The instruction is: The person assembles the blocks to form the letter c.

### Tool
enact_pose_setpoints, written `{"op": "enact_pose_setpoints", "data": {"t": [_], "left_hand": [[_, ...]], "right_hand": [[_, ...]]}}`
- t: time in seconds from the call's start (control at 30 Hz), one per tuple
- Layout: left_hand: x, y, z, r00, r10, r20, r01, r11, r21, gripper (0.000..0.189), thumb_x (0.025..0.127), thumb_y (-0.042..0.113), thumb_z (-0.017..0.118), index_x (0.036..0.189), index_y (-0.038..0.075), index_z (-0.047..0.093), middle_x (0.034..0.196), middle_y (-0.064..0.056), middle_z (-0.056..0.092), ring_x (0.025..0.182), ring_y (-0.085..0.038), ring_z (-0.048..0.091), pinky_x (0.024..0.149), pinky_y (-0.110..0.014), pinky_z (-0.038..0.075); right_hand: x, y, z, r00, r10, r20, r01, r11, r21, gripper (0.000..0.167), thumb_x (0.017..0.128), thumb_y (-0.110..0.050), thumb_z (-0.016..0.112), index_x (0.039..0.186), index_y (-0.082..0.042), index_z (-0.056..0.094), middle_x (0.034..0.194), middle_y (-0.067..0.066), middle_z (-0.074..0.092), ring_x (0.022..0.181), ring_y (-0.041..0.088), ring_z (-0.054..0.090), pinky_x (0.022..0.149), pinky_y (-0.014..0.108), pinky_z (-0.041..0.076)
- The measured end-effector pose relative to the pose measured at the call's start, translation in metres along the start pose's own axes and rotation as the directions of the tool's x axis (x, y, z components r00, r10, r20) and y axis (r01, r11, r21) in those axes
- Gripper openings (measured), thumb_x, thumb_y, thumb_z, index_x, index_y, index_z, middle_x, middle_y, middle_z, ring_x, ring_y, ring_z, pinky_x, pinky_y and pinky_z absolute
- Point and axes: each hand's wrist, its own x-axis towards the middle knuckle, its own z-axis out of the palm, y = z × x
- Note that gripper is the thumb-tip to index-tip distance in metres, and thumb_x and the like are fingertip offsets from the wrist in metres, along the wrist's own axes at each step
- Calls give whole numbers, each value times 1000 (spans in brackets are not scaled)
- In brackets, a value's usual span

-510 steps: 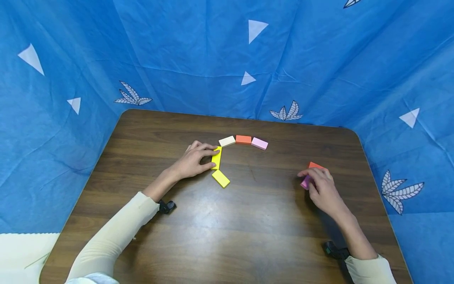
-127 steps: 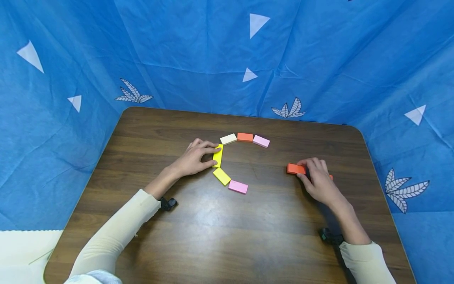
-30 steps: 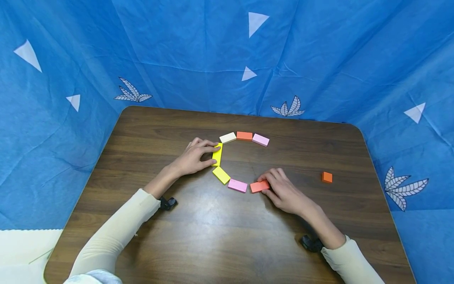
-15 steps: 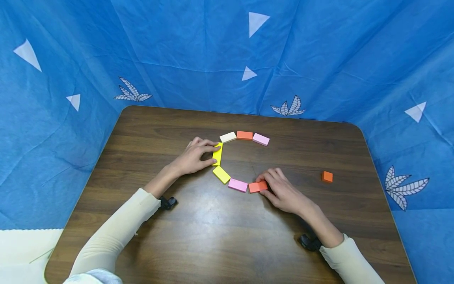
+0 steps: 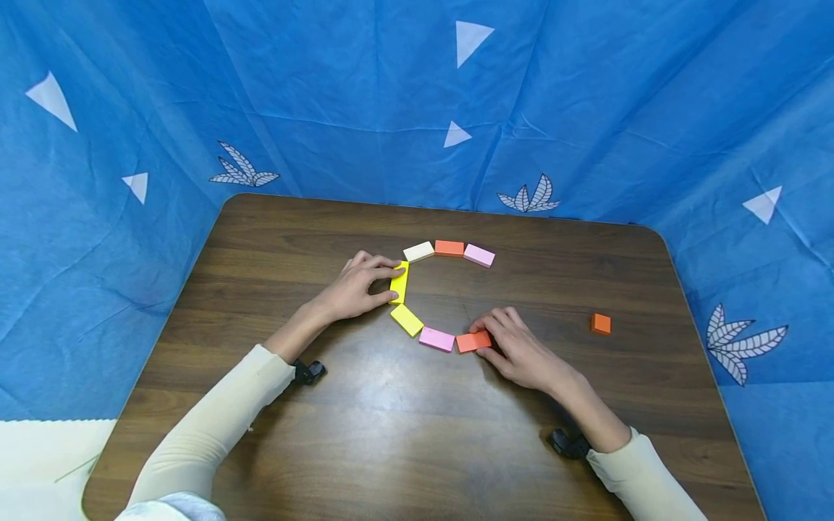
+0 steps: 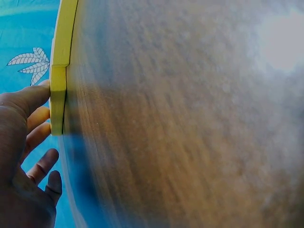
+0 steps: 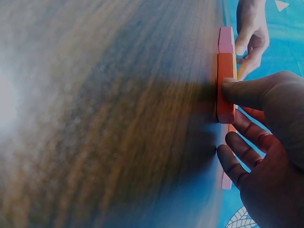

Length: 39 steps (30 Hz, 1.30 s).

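Rectangular blocks lie on the brown table in a curve that opens to the right. My left hand holds an upright-running yellow block at the curve's left side, thumb at its near end and fingertips at its far end. Below it comes a second yellow block, then a pink block. At the curve's near right end, my right hand pinches a red-orange block between thumb and fingers, its left end right at the pink one. The far side has a cream block, a red-orange one and a light pink block.
A lone orange block stands on the right part of the wooden table. A blue patterned cloth hangs behind the table and along both sides.
My right hand first added the pink block, then brought the red-orange block leftward from the right and slid it up to the pink one. My left hand has kept its place.
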Motion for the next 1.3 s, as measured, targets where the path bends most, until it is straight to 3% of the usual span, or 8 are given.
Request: {"op": "enact_pose_setpoints", "data": {"t": [0.4,0.6,0.93,1.1,1.3], "left_hand": [[1,-1,1,1000,-8,4,8,1000,8,54,101,38,77,150,21,66,159,2,59,122,-24,48,107,-48,37],[0,0,1,1000,-9,5,9,1000,4,54,101,38,78,150,21,66,158,1,59,122,-24,48,106,-48,37],[0,-2,1,1000,2,-6,-2,1000,-2,53,100,37,78,149,20,67,159,2,60,121,-24,49,105,-47,37],[0,-2,1,1000,8,-5,-7,1000,5,52,100,36,79,148,20,68,159,1,59,122,-25,49,106,-49,37],[-1,-2,1,1000,8,-6,-8,1000,4,52,100,36,78,148,21,68,159,2,59,124,-26,49,107,-50,37]], "right_hand": [[1,-1,-1,1000,-10,4,10,1000,9,32,101,-22,78,131,-16,67,131,1,62,122,21,49,104,47,48],[-5,3,-6,1000,30,-2,-30,999,34,38,100,-25,79,135,-17,66,136,0,63,127,22,49,108,50,49],[-29,29,-19,991,102,-90,-101,995,16,38,101,-15,77,136,-12,65,134,4,64,126,27,48,104,52,45],[-43,46,-30,976,171,-132,-172,985,3,36,101,-13,76,135,-10,64,134,10,64,120,30,47,98,52,41],[-61,62,-45,959,184,-217,-191,982,-11,36,101,-11,76,134,-3,64,128,18,62,114,34,46,95,51,35]]}}
